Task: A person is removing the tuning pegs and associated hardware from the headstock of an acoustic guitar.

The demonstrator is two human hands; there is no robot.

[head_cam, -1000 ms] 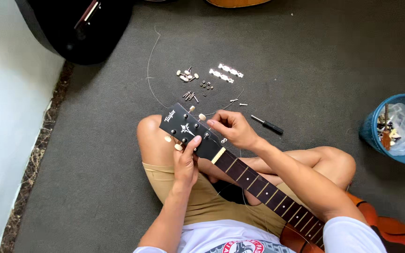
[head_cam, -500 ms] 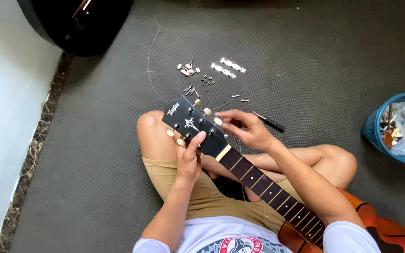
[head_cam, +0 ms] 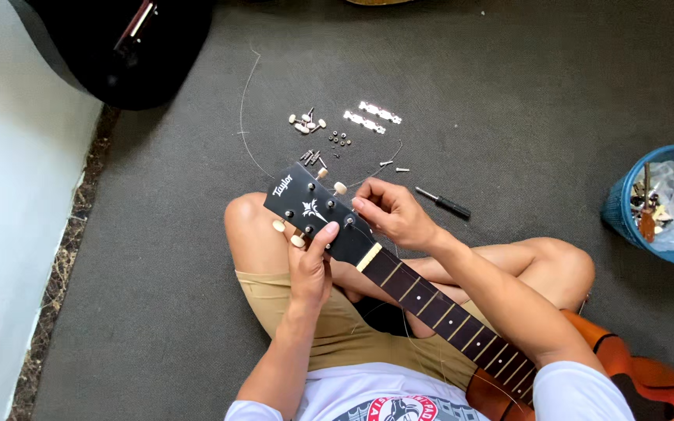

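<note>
Wall (head_cam: 9, 234): we see a pale wall along the left edge, meeting the grey carpet (head_cam: 509, 93).
Case (head_cam: 118, 47): a black case lies at the top left on the carpet.
String (head_cam: 245, 117): a thin loose wire curves down the carpet towards the headstock.
Tuners (head_cam: 306, 122): a small heap of cream-knobbed tuners lies on the carpet above the headstock, with tiny dark washers (head_cam: 340, 139) and screws just beside it.
Plates (head_cam: 374, 117): two bright metal strips lie side by side to the right of the washers.
Left hand (head_cam: 310, 265): our left hand grips the headstock's lower edge from beneath, thumb up on the black face, fingers curled shut on it near the cream knobs.
Headstock (head_cam: 313, 209): black with a white inlay, it rests over our left knee, tilted up and to the left; posts stand in its face.
Right hand (head_cam: 393, 214): our right hand sits on the headstock's upper right edge, fingers narrowed in a pinch at a post; whether something small is held there we cannot tell.
Neck (head_cam: 438, 308): the dark fretboard runs down to the right across our lap to the orange body (head_cam: 641, 382).
Screwdriver (head_cam: 443, 203): it lies on the carpet just right of our right hand.
Bin (head_cam: 657, 206): a blue bin with a plastic bag stands at the far right, well apart.
</note>
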